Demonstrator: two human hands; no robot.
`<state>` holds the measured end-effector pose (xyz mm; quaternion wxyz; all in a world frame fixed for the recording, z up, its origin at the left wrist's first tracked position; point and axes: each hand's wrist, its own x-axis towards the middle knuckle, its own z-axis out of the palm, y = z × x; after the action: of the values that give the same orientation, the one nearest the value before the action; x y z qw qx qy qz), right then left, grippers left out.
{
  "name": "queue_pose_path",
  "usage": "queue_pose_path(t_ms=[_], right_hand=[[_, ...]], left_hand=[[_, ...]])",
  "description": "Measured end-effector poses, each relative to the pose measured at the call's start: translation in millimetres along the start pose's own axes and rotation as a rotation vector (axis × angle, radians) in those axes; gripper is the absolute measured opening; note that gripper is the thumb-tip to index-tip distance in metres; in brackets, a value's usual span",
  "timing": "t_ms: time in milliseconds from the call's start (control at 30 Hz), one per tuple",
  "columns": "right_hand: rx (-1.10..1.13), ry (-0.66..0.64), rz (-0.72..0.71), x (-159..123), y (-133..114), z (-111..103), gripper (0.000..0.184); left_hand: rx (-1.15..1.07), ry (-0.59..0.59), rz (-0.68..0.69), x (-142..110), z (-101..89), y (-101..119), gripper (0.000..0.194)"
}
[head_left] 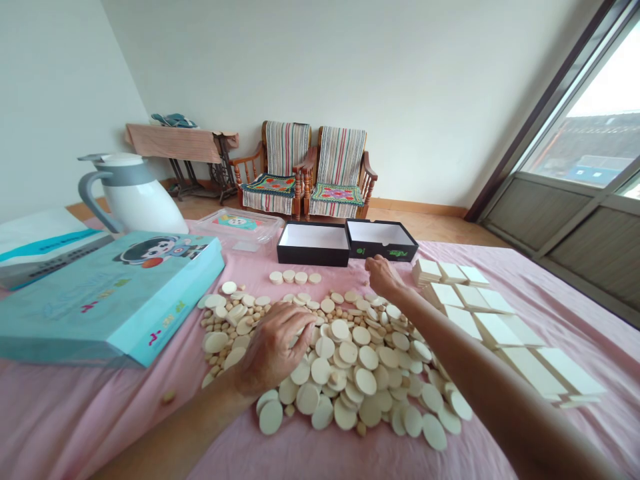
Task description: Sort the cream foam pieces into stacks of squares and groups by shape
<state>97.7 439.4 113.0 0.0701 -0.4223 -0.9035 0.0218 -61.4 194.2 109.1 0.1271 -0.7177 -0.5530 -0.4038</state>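
A large heap of pale cream round discs [350, 367] mixed with small beads [220, 350] lies on a pink cloth. My left hand [273, 350] curves over the heap's near left side, its fingertips bunched just above the discs. Whether it grips one is hidden. My right hand [384, 277] reaches past the heap's far edge, close to a black box with a white inside [381, 240]. Its fingers are bunched, and I cannot tell if they hold anything. A short row of discs [294, 277] lies between the heap and a second black box [313, 245].
Rows of cream rectangular slabs [493, 327] lie to the right on the pink cloth [90, 420]. On the left are a teal box [107, 300] and a white-and-grey jug [135, 197]. A clear plastic case [237, 227] stands behind. Two wooden armchairs [313, 173] stand by the far wall.
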Motion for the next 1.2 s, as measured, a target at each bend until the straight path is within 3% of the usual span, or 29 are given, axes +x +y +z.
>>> queue_pose_path(t_ms=[133, 367, 467, 567, 700, 1033, 1200], right_hand=[[0.005, 0.037, -0.007, -3.8, -6.7, -0.4, 0.034], [0.139, -0.141, -0.449, -10.6, -52.9, 5.7, 0.042], [0.135, -0.181, -0.549, -8.9, -60.0, 8.7, 0.033], [0.123, -0.171, -0.515, -8.5, -59.8, 8.3, 0.024], [0.108, -0.112, -0.418, -10.8, -51.1, 1.8, 0.026], [-0.017, 0.044, -0.030, 3.3, 13.1, -21.1, 0.034], [-0.074, -0.072, -0.014, -11.0, 38.7, -41.6, 0.030]], left_hand=[[0.001, 0.004, 0.001, 0.0, -0.5, 0.3, 0.016], [0.014, 0.000, -0.006, -0.9, -2.1, 1.8, 0.015], [0.020, -0.005, -0.008, -0.2, -2.4, 2.0, 0.015], [0.023, -0.001, -0.005, 0.9, -2.4, 2.0, 0.015], [0.021, 0.001, -0.006, 1.3, -1.8, 2.0, 0.015], [0.018, 0.003, -0.004, -0.2, -1.8, 1.4, 0.016], [0.020, 0.005, -0.007, 1.6, -1.2, 1.6, 0.015]])
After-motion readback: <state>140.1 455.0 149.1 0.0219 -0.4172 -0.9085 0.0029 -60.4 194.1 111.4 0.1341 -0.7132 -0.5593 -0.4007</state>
